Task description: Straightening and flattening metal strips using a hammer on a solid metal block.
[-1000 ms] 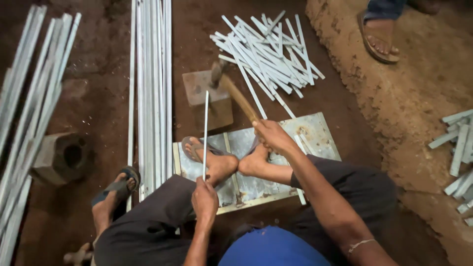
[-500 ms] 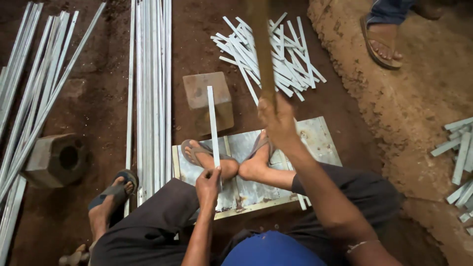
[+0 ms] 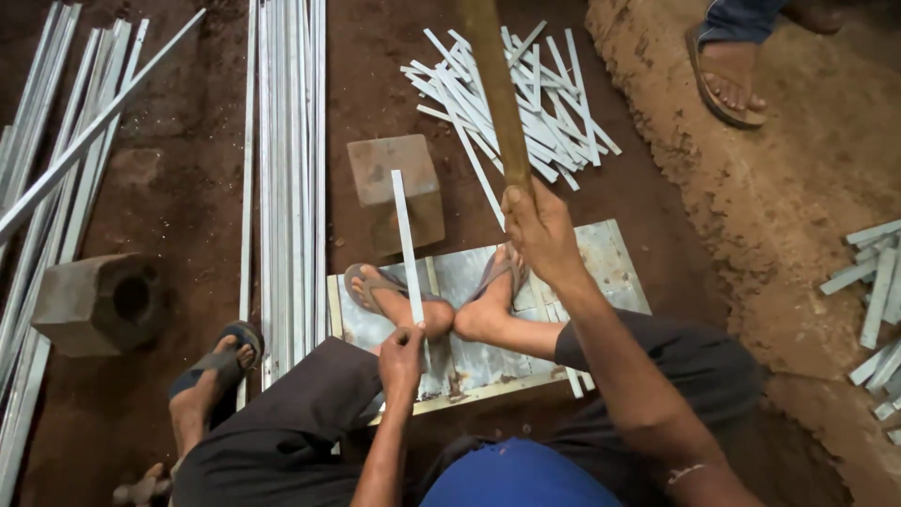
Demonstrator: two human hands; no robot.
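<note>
No packages, labels, signs or screens were in view.

There is just one camera, up on the person's head. It looks almost straight down, close over the hands and knees, at the dirt floor (image 3: 197,207) in front.
</note>
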